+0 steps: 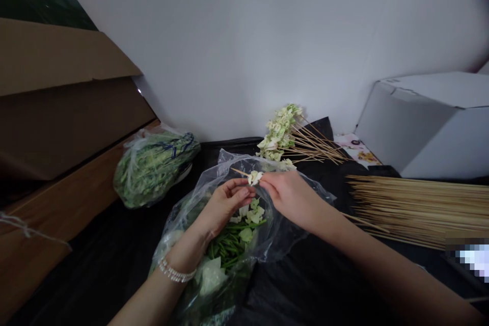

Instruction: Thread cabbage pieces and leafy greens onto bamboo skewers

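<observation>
My right hand (286, 191) is closed around a thin wooden skewer (240, 171), its pointed tip sticking out to the upper left. A pale cabbage leaf piece (255, 178) is threaded on the skewer just before my right fingertips. My left hand (231, 198), with a beaded bracelet at the wrist, has its fingers curled together at the left side of that piece. Below both hands lies an open clear plastic bag (179, 214), holding green stems (229, 247) and loose cabbage leaf pieces (212, 275).
Behind the bag lies a pile of skewers threaded with cabbage (280, 132). A thick bundle of bare skewers (420, 209) is at right, near a white box (424, 127). At left are a tied bag of greens (153, 168) and a cardboard box (69, 122). A pale wall (237, 51) rises behind.
</observation>
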`<control>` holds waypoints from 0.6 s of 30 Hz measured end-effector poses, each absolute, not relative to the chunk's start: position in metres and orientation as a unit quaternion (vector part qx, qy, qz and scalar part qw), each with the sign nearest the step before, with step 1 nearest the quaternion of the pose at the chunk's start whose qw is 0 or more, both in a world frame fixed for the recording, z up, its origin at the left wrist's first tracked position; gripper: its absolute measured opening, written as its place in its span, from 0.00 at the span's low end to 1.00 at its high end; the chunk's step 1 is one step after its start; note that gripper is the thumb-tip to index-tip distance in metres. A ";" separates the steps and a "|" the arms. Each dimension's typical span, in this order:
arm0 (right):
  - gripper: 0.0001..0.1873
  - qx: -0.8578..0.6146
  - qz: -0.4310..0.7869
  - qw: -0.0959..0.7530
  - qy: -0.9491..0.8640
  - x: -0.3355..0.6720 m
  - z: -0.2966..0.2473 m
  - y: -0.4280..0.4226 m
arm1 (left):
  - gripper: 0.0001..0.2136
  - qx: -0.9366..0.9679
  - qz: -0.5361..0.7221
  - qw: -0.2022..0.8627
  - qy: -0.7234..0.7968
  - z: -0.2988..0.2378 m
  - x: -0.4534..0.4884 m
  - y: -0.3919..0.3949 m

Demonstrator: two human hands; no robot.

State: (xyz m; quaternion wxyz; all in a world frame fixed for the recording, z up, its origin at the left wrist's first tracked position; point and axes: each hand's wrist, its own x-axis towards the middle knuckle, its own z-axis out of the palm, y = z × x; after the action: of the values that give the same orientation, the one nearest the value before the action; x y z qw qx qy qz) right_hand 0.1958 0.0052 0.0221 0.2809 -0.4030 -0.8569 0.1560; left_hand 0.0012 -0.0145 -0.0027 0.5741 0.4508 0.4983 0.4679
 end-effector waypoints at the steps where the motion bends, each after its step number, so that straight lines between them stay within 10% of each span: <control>1: 0.12 -0.413 0.148 0.282 -0.853 0.198 0.025 0.005 | 0.11 0.503 0.445 0.519 0.528 -0.006 0.002 -0.014; 8: 0.12 -0.399 0.153 0.282 -0.859 0.197 0.028 0.000 | 0.19 0.780 0.145 0.117 0.597 -0.025 0.011 -0.019; 18: 0.12 -0.394 0.149 0.285 -0.861 0.196 0.027 0.000 | 0.08 0.813 0.051 0.090 0.573 -0.023 0.016 -0.019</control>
State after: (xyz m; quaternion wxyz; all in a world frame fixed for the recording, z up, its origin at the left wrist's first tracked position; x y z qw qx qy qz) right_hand 0.1957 -0.0004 0.0266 0.2850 -0.3937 -0.8612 0.1488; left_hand 0.0159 -0.0189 -0.0230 0.0899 0.8129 0.5732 0.0508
